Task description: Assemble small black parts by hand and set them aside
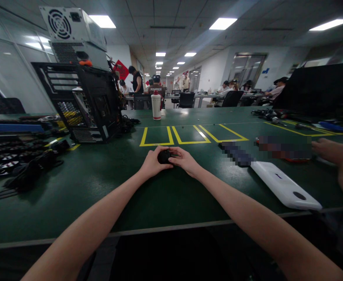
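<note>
We hold a black thing [163, 157] just above or on the green table [171, 199]; we cannot tell which. It looks rounded, though our fingers cover much of it. Our left hand [153, 162] curls thumb and fingers about its left side, and our right hand [184, 160] pinches its right side, so both grips are narrow.

Just beyond our hands run three yellow tape frames [193, 143]. To our right lie a dark slab [238, 153], its surface blurred out, and a white slab [285, 185] touching or nearly touching it, slanting toward us. Past them, another person's hand [327, 150] is beside a red-edged slab [285, 150]. Black cables [28, 171] crowd our far left.

Behind the frames stands a white cup [156, 107] with a red top; its contents are hidden. Left of it, an open black case [98, 101] shows metal parts inside and bears stacked metal boxes [72, 27].

The near table edge [171, 228] crosses below our wrists, under our forearms. We have bare green surface between the hands and that edge, and on toward the cables.
</note>
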Available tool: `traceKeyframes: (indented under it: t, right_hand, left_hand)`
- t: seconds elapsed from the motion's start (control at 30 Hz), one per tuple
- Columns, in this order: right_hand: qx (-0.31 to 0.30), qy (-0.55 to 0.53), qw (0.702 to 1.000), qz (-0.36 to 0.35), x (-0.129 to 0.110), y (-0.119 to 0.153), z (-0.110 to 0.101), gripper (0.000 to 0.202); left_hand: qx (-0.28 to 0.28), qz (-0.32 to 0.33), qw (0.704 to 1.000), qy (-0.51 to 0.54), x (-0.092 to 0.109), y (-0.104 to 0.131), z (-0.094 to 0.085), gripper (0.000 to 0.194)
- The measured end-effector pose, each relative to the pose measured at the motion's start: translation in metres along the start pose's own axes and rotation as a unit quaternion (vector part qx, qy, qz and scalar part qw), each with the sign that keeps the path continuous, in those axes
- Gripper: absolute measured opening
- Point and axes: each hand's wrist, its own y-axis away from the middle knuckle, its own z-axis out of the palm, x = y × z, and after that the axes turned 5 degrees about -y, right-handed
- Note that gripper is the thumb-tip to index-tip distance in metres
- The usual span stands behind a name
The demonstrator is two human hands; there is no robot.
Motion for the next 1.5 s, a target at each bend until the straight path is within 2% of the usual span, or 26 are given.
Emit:
traceKeyframes:
  t: [0.13, 0.37, 0.6, 0.8, 0.97, 1.17, 1.33, 1.5]
  right_hand:
    - [-0.014, -0.016, 1.000, -0.009, 0.0020, -0.0004, -0.0008, 0.035]
    - [0.013, 0.023, 1.000, -0.006, 0.0000, 0.0006, 0.0028, 0.026]
    - [-0.003, -0.008, 1.000, 0.023, -0.0059, 0.0012, 0.0039, 0.037]
    - [0.007, 0.033, 0.999, 0.008, -0.0035, 0.0020, 0.0016, 0.032]
    - [0.023, 0.021, 0.999, 0.017, 0.0004, -0.0012, 0.0008, 0.025]
    - [-0.001, 0.005, 1.000, 0.010, 0.0001, -0.0027, -0.0013, 0.033]
    - [-0.003, 0.037, 0.999, -0.008, -0.0011, -0.0002, -0.0029, 0.033]
    - [0.005, 0.033, 0.999, 0.015, -0.0016, 0.0012, -0.0018, 0.028]
  left_hand:
    - [0.001, 0.004, 1.000, 0.004, -0.0004, 0.0007, -0.0005, 0.061]
    - [-0.007, -0.004, 1.000, 0.006, -0.0003, 0.0006, -0.0013, 0.061]
    - [-0.004, 0.000, 1.000, 0.002, -0.0005, 0.0004, -0.0013, 0.061]
    - [0.000, 0.005, 1.000, 0.000, -0.0027, -0.0001, 0.0002, 0.061]
    - [0.000, 0.007, 1.000, -0.004, -0.0022, -0.0005, 0.0000, 0.062]
    - [-0.005, 0.004, 1.000, -0.001, -0.0012, 0.0001, -0.0014, 0.062]
    - [-0.003, -0.002, 1.000, -0.001, -0.0012, -0.0004, -0.0011, 0.062]
    - [-0.005, -0.006, 1.000, 0.002, 0.0001, -0.0001, -0.0018, 0.062]
